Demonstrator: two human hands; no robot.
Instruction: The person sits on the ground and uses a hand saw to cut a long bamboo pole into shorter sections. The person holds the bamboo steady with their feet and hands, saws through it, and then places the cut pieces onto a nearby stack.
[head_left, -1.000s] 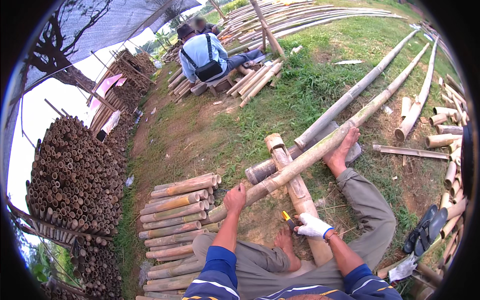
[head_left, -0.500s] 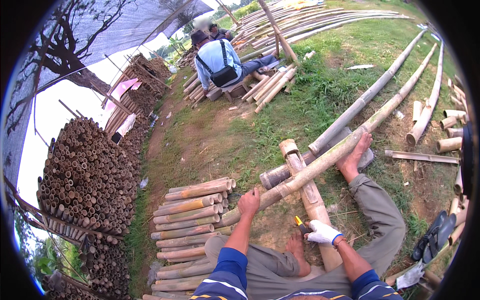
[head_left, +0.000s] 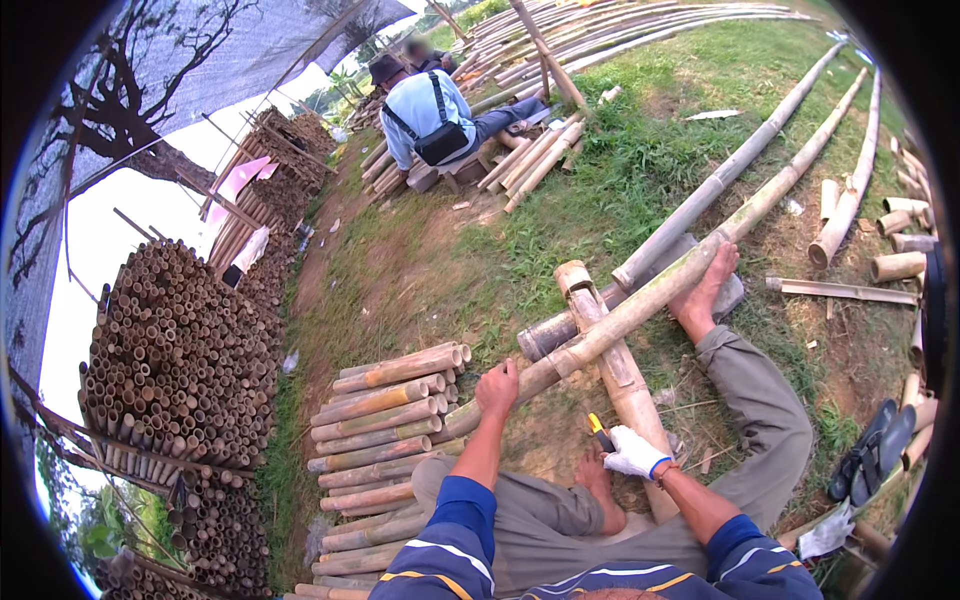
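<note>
Bamboo pole at curled left hand; hold unclear; beyond right hand clasping tool

The work is taking place in an open-air bamboo yard, on ground where grass is growing between patches of bare earth. A grey shade sheet is hanging overhead beside a tree. On the left, a tall stack of cut bamboo is showing its round hollow ends; shorter lengths are lying piled nearer by. Long poles are stretching over the far grass, a notched bamboo support is carrying another pole, and a co-worker is sitting beside more cut pieces.
</note>
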